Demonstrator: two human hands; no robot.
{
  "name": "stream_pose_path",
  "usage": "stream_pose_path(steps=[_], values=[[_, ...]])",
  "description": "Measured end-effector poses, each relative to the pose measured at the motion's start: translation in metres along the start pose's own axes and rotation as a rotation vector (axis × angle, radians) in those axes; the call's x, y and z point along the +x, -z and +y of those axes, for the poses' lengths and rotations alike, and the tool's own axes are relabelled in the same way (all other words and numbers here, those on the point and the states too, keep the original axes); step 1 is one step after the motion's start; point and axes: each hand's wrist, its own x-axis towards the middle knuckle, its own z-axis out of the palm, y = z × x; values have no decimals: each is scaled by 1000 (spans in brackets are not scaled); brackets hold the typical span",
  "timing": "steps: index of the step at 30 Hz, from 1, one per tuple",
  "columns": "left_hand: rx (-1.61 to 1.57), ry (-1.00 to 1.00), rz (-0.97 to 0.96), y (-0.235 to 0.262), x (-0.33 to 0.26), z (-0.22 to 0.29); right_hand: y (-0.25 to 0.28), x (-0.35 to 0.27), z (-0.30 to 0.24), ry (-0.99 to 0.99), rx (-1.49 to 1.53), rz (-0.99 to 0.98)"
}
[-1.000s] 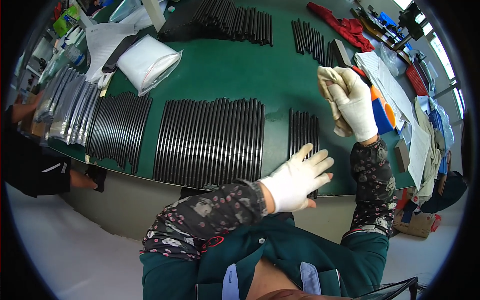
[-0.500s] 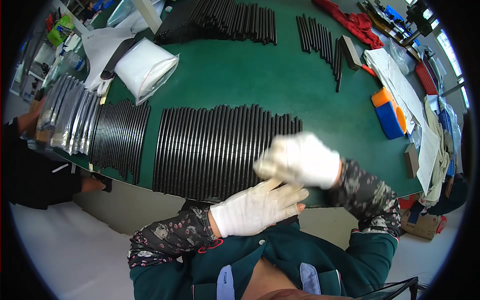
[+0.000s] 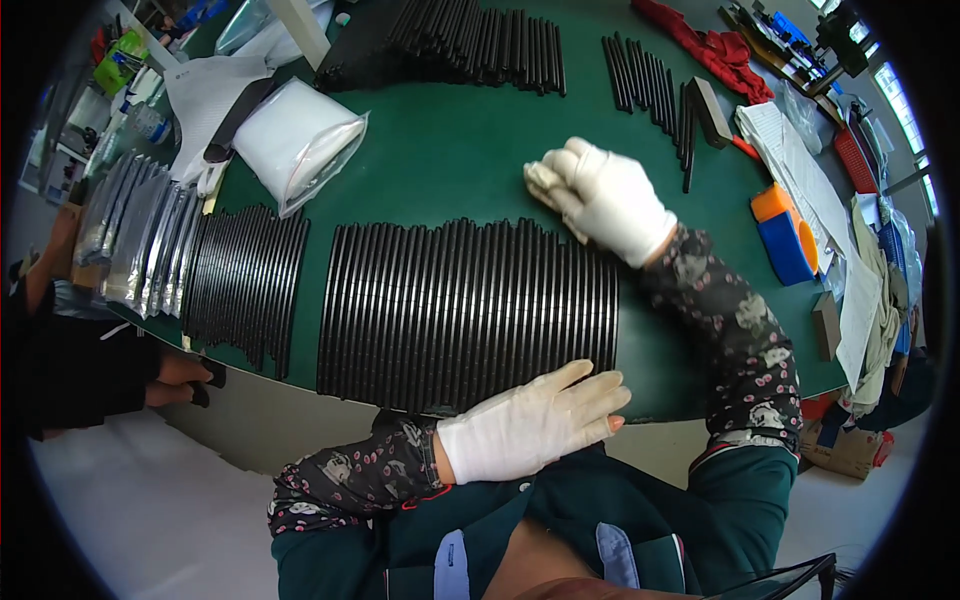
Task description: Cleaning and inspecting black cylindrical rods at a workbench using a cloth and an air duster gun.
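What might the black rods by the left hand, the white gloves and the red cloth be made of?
Black rods: metal or hard plastic, glossy, judging by bright highlights.
White gloves: probably knitted fabric, matte, with soft creases.
Red cloth: apparently textile, dull, bunched in loose folds; fibre unclear.

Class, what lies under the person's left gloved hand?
Seen from above, black rods on the green table run under the left hand. It hides some lower ends and part of the table's edge.
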Motion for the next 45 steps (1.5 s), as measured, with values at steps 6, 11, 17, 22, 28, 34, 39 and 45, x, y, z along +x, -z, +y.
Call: stream_pose_path(steps=[6,11,17,22,28,34,39,45], values=[[-133,70,-47,-10,-4,6,-19,-32,-55,583,43,-37],[-68,20,-34,4,-1,-1,-6,-2,-27,251,97,116],[-23,38,-112,9,2,5,-17,-26,-40,330,-48,-27],[-64,27,-125,10,-3,5,32,-49,-14,-153,175,335],[99,81,-111,74,-6,-10,37,-135,21,-614,109,225],[283,107,-75,78,7,-89,26,-141,29,-577,136,384],[351,-28,-130,46,28,-101,22,-144,35,-518,95,407],[337,7,-78,28,49,-98,51,-130,-33,-673,553,67]])
